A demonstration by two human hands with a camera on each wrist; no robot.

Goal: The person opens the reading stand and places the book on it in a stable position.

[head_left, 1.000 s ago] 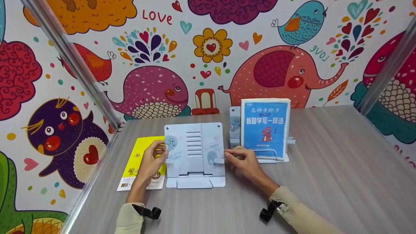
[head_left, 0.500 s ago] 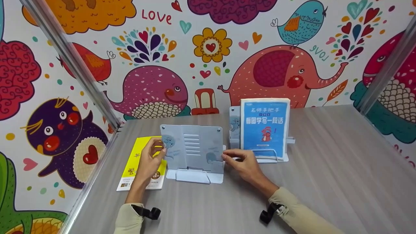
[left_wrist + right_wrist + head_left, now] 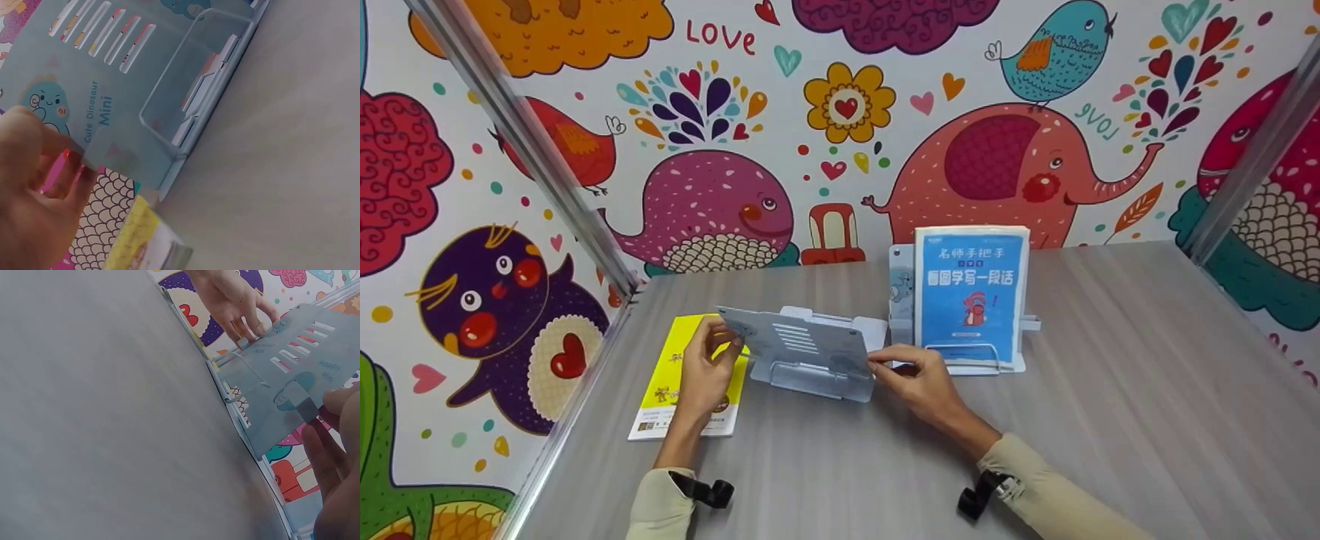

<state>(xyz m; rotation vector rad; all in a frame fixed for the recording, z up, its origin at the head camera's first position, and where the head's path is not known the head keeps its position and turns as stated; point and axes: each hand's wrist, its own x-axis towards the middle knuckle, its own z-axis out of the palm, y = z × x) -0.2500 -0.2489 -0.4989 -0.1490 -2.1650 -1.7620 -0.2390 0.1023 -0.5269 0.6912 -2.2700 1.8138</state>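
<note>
- The pale grey-blue book stand (image 3: 832, 349) sits a little past 6 o'clock from the centre of the head view, its slotted panel (image 3: 62, 67) tilted steeply, so the print there is foreshortened and hard to read; the left wrist view shows "Cute Dinosaur Mini" clearly.
- The left hand (image 3: 706, 377), near the stand's 9 o'clock, pinches the panel's edge between thumb and fingers; some fingertips are hidden behind the panel, and the left wrist view cuts off part of the hand.
- The right hand (image 3: 921, 379), between the stand's 3 and 4 o'clock, pinches the opposite edge, thumb against fingers; the right wrist view crops much of this hand at its border, and the lettering beside it is blurred.
- The yellow book (image 3: 679, 375) lies flat between the stand's 8 and 9 o'clock, partly covered by the left hand and forearm; in the left wrist view only a blurred corner shows.
- The blue book (image 3: 971, 300) leans between the stand's 2 and 3 o'clock, hiding most of the second stand (image 3: 901, 289) that bears it.
- Both sleeves (image 3: 660, 506) run out of the head view at the bottom, and the table (image 3: 825, 480) is cut off there too.
</note>
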